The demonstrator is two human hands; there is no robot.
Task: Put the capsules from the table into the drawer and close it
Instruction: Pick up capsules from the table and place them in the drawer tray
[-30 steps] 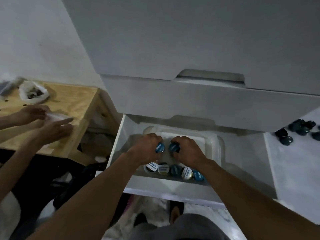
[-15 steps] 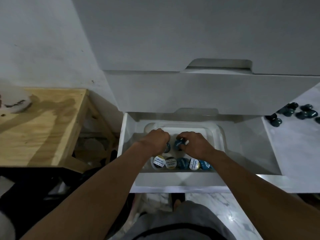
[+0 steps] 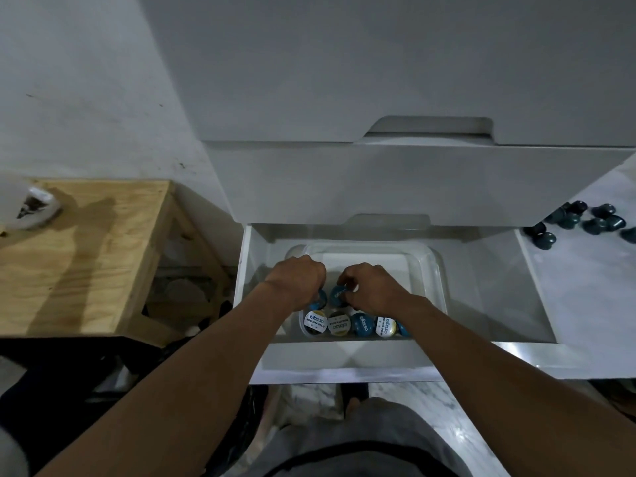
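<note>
The white drawer (image 3: 344, 359) stands pulled out below me, with a clear plastic tub (image 3: 430, 266) inside it. A row of capsules (image 3: 339, 326) with blue and white printed lids lies along the tub's near wall. My left hand (image 3: 297, 280) is curled over a blue capsule (image 3: 320, 297) just behind that row. My right hand (image 3: 370, 290) pinches another blue capsule (image 3: 338, 295) beside it. Both hands are low inside the tub, nearly touching. Several dark teal capsules (image 3: 592, 222) lie loose on the white table at the right.
Closed white drawer fronts (image 3: 395, 180) overhang the back of the open drawer. A wooden table (image 3: 93, 256) stands to the left, with a white bag (image 3: 32, 208) on its far corner. My legs and the marble floor (image 3: 447, 418) are below the drawer front.
Both hands have sunk lower into the tub with their capsules. The view has shifted, and the other person's hands at the wooden table are out of sight.
</note>
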